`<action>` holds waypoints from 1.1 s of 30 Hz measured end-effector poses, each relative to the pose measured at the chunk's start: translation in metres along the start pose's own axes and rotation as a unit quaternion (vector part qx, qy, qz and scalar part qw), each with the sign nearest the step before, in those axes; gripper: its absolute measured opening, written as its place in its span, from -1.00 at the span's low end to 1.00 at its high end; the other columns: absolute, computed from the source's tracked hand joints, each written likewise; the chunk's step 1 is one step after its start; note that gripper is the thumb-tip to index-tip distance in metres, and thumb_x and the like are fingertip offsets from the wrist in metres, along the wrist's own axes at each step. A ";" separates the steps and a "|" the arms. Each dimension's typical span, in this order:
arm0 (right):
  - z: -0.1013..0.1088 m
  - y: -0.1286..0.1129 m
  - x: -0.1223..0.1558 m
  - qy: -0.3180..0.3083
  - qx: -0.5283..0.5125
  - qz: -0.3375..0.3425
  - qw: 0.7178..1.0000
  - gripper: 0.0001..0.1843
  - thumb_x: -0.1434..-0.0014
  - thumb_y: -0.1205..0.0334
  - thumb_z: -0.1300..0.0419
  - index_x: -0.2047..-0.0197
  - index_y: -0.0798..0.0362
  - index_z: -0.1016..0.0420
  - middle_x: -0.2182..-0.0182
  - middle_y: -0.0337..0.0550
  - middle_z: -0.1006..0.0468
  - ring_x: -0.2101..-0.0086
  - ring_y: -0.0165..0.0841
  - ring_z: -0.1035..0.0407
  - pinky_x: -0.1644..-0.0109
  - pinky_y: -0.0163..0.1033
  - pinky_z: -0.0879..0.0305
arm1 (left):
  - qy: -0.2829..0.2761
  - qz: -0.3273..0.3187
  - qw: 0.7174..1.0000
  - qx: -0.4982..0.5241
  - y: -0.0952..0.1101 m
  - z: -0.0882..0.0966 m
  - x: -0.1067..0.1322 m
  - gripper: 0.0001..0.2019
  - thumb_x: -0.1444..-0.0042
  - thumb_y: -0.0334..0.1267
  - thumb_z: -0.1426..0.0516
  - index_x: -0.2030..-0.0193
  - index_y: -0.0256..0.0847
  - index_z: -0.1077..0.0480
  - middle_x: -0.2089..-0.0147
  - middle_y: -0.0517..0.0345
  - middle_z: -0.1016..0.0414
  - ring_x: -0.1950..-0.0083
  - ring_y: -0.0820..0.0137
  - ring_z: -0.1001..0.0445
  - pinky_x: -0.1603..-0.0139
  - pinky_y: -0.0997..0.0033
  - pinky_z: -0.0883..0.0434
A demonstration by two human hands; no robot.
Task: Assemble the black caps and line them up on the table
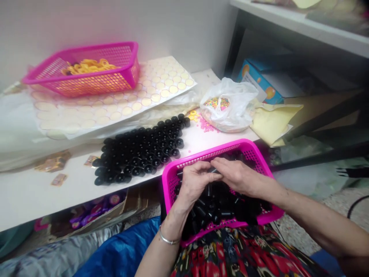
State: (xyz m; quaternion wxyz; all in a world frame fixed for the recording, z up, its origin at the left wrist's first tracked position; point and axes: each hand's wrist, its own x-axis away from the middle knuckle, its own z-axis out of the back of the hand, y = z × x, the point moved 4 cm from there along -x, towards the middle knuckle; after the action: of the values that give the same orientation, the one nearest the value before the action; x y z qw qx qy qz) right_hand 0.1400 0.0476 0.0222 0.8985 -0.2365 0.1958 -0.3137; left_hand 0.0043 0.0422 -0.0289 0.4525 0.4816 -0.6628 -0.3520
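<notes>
My left hand [196, 182] and my right hand [238, 175] meet over a pink basket [167, 181] in front of me. Fingers of both are closed around a small dark, shiny piece [212, 169], mostly covered by them, its exact kind unclear. Many black plastic pieces [213, 211], some tube-shaped, fill the basket below. To the left, on the white table, black round cups [141, 152] stand packed together in rows, their hollow tops facing up.
A second pink basket [132, 69] with yellow rings [92, 66] rests on a sheet of round stickers [170, 82]. A plastic bag [242, 104] of colourful beads, yellow paper [271, 123] and a blue box [259, 80] are at right. A shelf [305, 25] overhangs there.
</notes>
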 end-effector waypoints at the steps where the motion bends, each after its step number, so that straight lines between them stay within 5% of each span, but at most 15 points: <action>1: 0.000 -0.001 -0.004 0.001 -0.016 0.007 1.000 -0.78 -0.21 0.46 0.01 0.10 0.20 -0.36 0.31 0.00 -0.47 0.30 -0.29 -0.38 0.26 -0.20 -0.35 | 0.001 -0.010 1.000 0.001 0.001 0.001 0.000 -0.72 0.33 -0.38 -0.40 0.36 -0.29 -0.57 0.38 0.12 -0.59 0.35 0.38 -0.51 0.23 0.38 -0.48; 6: 0.013 0.011 -0.039 0.021 -0.122 -0.004 0.992 -0.83 -0.16 0.38 -0.15 0.14 0.12 -0.38 0.30 -0.13 -0.47 0.29 -0.37 -0.38 0.21 -0.29 -0.32 | 0.020 -0.074 0.997 -0.009 0.015 0.012 -0.005 -0.71 0.13 -0.29 -0.33 0.18 -0.20 -0.57 0.14 0.06 -0.57 0.11 0.32 -0.50 0.03 0.34 -0.43; 9: 0.016 0.034 -0.077 0.055 -0.027 -0.054 0.997 -0.84 -0.15 0.39 -0.13 0.16 0.15 -0.40 0.26 -0.08 -0.43 0.24 -0.33 -0.35 0.16 -0.25 -0.29 | 0.111 -0.128 0.984 -0.048 0.030 0.023 -0.005 -0.70 0.12 -0.26 -0.32 0.17 -0.18 -0.55 0.01 0.06 -0.47 0.10 0.36 -0.47 0.07 0.40 -0.43; 11: 0.007 0.051 -0.104 0.016 0.091 -0.086 0.992 -0.90 -0.15 0.41 -0.09 0.26 0.16 -0.42 0.27 -0.04 -0.41 0.26 -0.30 -0.33 0.17 -0.22 -0.26 | 0.148 -0.154 0.974 -0.070 0.038 0.030 -0.001 -0.73 0.16 -0.28 -0.34 0.23 -0.21 -0.55 -0.01 0.05 -0.43 0.11 0.38 -0.46 0.13 0.43 -0.44; 14: -0.015 0.077 -0.136 -0.024 0.154 -0.119 0.981 -0.84 -0.11 0.48 -0.03 0.26 0.16 -0.39 0.24 0.02 -0.41 0.30 -0.27 -0.31 0.23 -0.21 -0.23 | 0.161 -0.167 0.968 -0.092 0.038 0.040 0.010 -0.81 0.16 -0.31 -0.33 0.32 -0.23 -0.54 0.13 0.08 -0.47 0.17 0.42 -0.45 0.18 0.46 -0.43; 20: -0.039 0.097 -0.159 -0.033 0.150 -0.156 0.976 -0.73 -0.13 0.51 0.01 0.08 0.18 -0.28 0.10 0.09 -0.38 0.21 -0.23 -0.29 0.17 -0.18 -0.20 | 0.118 -0.085 0.973 -0.181 0.007 0.051 0.030 -0.88 0.10 -0.30 -0.28 0.37 -0.26 -0.52 0.31 0.13 -0.49 0.34 0.45 -0.44 0.30 0.48 -0.39; 26: -0.009 0.064 -0.103 0.030 0.100 -0.143 0.984 -0.89 -0.19 0.30 -0.09 0.22 0.16 -0.37 0.31 -0.07 -0.45 0.28 -0.28 -0.31 0.20 -0.22 -0.18 | 0.070 -0.152 0.907 -0.386 -0.010 0.044 0.031 -0.88 -0.01 -0.39 -0.14 0.29 -0.22 -0.48 0.31 0.14 -0.48 0.37 0.44 -0.42 0.31 0.45 -0.39; 29: -0.005 0.046 -0.046 0.012 0.051 -0.147 0.988 -0.78 -0.25 0.24 -0.03 0.35 0.13 -0.42 0.47 -0.15 -0.43 0.40 -0.36 -0.28 0.27 -0.26 -0.16 | 0.083 -0.198 0.847 -0.486 -0.009 0.044 0.027 -0.82 -0.05 -0.42 -0.07 0.26 -0.21 -0.47 0.23 0.08 -0.50 0.27 0.38 -0.46 0.20 0.39 -0.41; 33: -0.022 0.037 0.009 -0.079 0.085 -0.138 0.984 -0.83 -0.19 0.35 -0.04 0.23 0.14 -0.45 0.33 -0.08 -0.47 0.32 -0.32 -0.28 0.25 -0.24 -0.16 | 0.090 -0.205 0.805 -0.549 -0.007 0.048 0.022 -0.81 -0.04 -0.42 -0.05 0.27 -0.22 -0.47 0.21 0.05 -0.50 0.15 0.29 -0.46 0.10 0.32 -0.40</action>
State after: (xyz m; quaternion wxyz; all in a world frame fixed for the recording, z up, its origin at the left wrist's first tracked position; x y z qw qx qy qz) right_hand 0.1529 0.0606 -0.0181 0.8762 -0.2080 0.0622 -0.4303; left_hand -0.0415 0.0201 -0.0461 0.6163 0.3067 -0.2005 -0.6970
